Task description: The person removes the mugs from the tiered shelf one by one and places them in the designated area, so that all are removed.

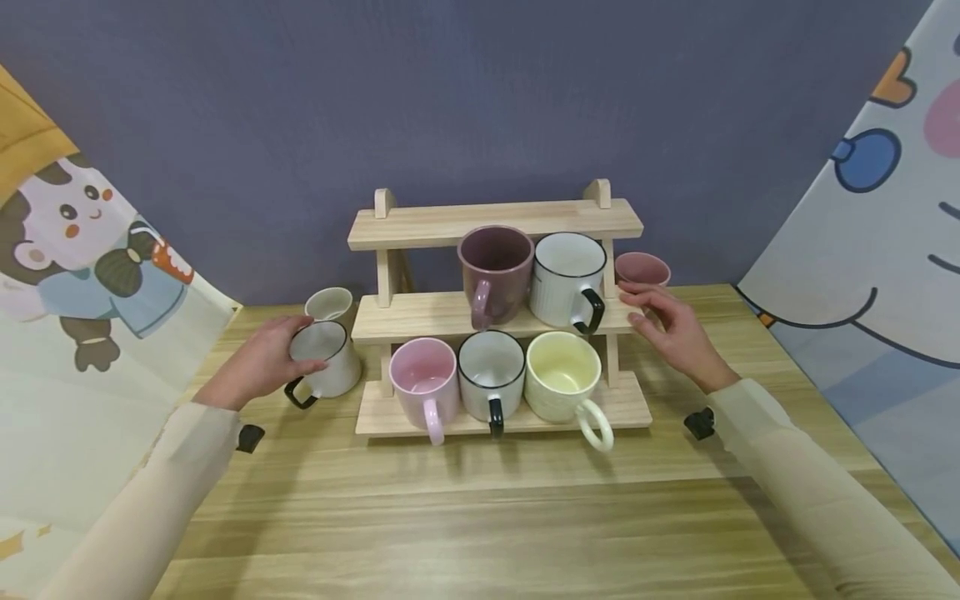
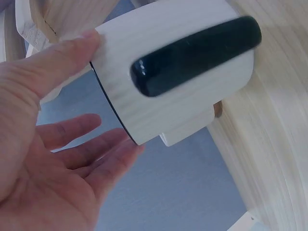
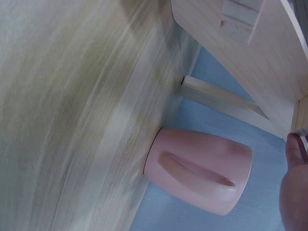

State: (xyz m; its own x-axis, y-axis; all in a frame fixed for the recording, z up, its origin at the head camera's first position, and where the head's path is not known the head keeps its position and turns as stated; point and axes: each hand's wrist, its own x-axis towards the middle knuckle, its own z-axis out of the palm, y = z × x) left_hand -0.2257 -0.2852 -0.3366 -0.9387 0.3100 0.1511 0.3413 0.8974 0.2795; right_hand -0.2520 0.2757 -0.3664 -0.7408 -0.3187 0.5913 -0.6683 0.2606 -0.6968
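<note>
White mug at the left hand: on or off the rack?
Off: the head view shows the white mug to the left of the rack.

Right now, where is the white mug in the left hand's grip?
In the head view, the white mug sits left of the wooden rack, in front of a pale cup, its rim gripped by the left hand.

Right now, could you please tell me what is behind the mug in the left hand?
A cream cup, its rim visible; the black-rimmed white mug hides its lower part.
</note>
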